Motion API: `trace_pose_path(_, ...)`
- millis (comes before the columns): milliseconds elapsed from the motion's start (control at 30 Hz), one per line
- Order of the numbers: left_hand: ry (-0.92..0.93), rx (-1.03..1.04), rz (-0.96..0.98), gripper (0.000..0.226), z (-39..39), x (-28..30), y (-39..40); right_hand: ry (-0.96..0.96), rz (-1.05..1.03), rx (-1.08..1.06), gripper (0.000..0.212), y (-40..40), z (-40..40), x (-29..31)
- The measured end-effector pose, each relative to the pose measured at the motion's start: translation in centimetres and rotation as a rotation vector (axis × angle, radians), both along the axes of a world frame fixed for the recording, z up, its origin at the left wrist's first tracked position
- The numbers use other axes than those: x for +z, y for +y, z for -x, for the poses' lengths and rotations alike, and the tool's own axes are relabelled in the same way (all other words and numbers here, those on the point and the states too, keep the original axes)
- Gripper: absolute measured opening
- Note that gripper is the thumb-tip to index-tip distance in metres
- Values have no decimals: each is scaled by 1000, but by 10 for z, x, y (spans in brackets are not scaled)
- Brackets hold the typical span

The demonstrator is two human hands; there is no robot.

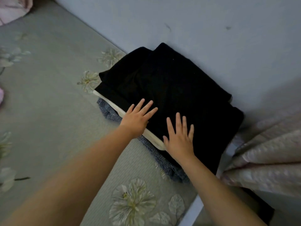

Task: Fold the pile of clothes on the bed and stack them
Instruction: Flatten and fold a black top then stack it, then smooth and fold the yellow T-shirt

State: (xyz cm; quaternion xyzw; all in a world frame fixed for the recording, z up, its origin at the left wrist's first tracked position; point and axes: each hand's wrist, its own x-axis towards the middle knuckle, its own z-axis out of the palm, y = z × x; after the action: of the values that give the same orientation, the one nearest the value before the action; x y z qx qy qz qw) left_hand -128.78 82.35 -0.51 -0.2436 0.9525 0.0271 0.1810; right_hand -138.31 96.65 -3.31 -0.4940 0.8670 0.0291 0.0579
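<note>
Against the wall, atop the stack on the bed (48,98), black garment (175,88) lies under left hand (136,119) and right hand (179,137), fingers flat, released, nothing grasped, long axis running diagonally.

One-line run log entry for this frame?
stage: pressing stack | left hand: flat on black garment | right hand: flat on it | below: cream layer, blue knit

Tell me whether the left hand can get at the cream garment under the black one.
Probably yes: the left hand lies flat at the stack's near edge, where the cream garment sticks out uncovered from under the black garment.
</note>
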Motion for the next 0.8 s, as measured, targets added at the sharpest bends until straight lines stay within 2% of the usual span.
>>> trace_pose_path(133,76,17,-14,54,-6,-2,5,-4,81,-5,75,3,0,-7)
trace_pose_path(200,193,73,-18,49,-22,1,7,-38,147,-22,64,3,-4,-2)
trace_pose_path(300,406,151,60,39,-72,2,11,12,268,140,49,0,-31,9)
trace_pose_path(367,375,221,85,36,-121,-2,15,-2,322,295,47,-9,-65,11)
trace_pose_path(467,238,389,114,40,-213,-4,32,-63,299,478,47,-30,-143,13)
trace_pose_path(600,199,663,161,45,-364,-10,71,-158,207,678,51,-46,-279,21)
trace_pose_path(800,166,1047,165,49,-577,-10,165,-235,122,952,51,-26,-473,18)
